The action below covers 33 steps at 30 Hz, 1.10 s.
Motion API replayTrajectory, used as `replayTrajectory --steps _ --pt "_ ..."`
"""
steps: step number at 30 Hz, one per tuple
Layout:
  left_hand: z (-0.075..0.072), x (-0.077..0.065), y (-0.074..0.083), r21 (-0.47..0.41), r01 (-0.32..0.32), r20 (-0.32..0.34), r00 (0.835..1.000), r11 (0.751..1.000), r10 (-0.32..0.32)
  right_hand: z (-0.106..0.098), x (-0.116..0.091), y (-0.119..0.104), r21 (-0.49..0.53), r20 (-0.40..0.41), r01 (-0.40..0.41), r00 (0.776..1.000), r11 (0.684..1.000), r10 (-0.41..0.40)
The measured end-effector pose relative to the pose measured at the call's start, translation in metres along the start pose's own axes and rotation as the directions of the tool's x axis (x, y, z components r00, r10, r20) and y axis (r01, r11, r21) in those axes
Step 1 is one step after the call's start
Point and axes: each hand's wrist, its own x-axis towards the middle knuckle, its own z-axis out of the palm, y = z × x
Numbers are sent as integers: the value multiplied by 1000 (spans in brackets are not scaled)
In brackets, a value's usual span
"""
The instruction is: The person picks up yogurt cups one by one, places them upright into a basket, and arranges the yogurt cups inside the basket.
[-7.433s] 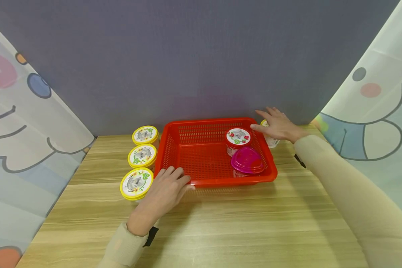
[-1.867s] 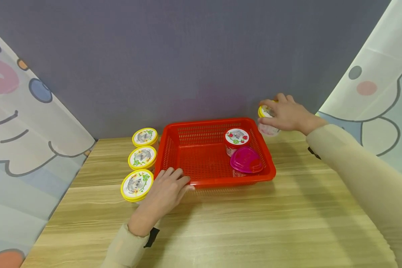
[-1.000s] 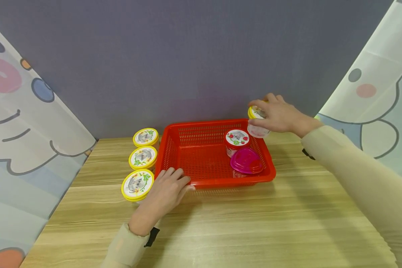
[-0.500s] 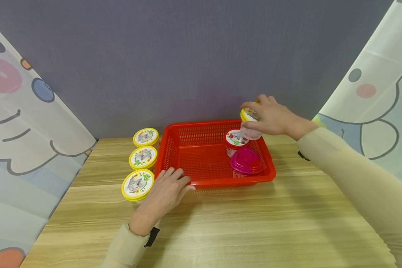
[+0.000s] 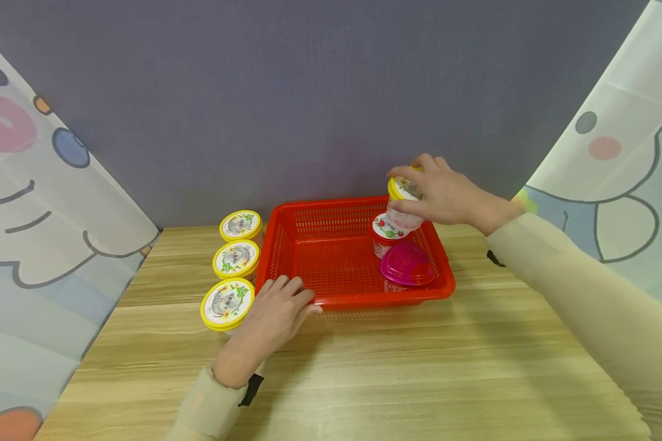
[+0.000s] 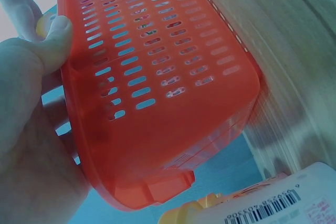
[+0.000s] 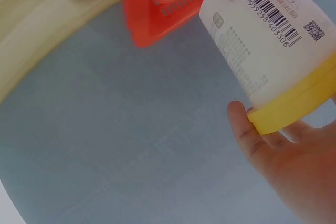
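My right hand (image 5: 444, 190) grips a yellow-lidded plastic tub (image 5: 403, 214) by its lid, fingers and thumb spread round it. The tub is tilted a little over the back right of a red slotted basket (image 5: 375, 300), overlapping a red-lidded tub (image 5: 387, 228) that stands inside. A barcode shows on the held tub (image 7: 262, 30) in the right wrist view. In front of the red-lidded tub sits a container with a magenta, rounded-triangle lid (image 5: 407, 264). My left hand (image 5: 273, 311) holds the basket's front left rim, thumb outside and fingers over the edge.
Three tubs with yellow-rimmed lids stand in a row left of the basket: a back tub (image 5: 239, 225), a middle tub (image 5: 235, 258) and a front tub (image 5: 227, 304) close to my left wrist. A grey panel (image 5: 331, 110) rises behind the wooden table (image 5: 397, 373).
My right hand has lifted the yellow-lidded tub from the table right of the basket and carried it left over the basket's back right. The left hand and basket have stayed put.
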Motion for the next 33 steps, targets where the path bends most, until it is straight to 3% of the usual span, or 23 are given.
replayTrajectory --steps 33 --pt "0 3 2 -15 6 8 1000 1000 -6 6 -2 -26 35 -8 28 1000 999 -27"
